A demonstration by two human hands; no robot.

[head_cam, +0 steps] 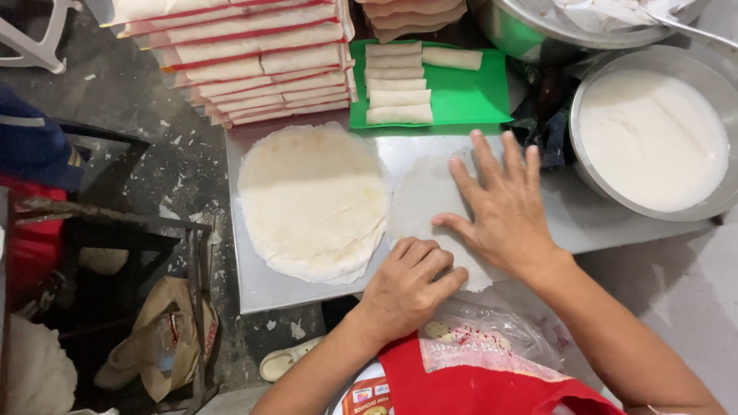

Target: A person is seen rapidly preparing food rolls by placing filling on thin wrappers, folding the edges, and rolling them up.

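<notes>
On a dull metal table (307,296), a thin, translucent round wrapper (427,200) lies flat beside a floury stack of wrappers (314,201). The right hand (503,207) presses it, fingers spread; the left hand (407,288) curls its fingers on the near edge. A steel bowl (615,196) holds white batter; a green tray (469,96) holds pale rolls (398,96).

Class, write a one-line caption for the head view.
Both hands, left hand and right hand, press a thin wrapper on a metal table.

pale wrappers (314,201), green board (469,96), red apron (477,388).
</notes>
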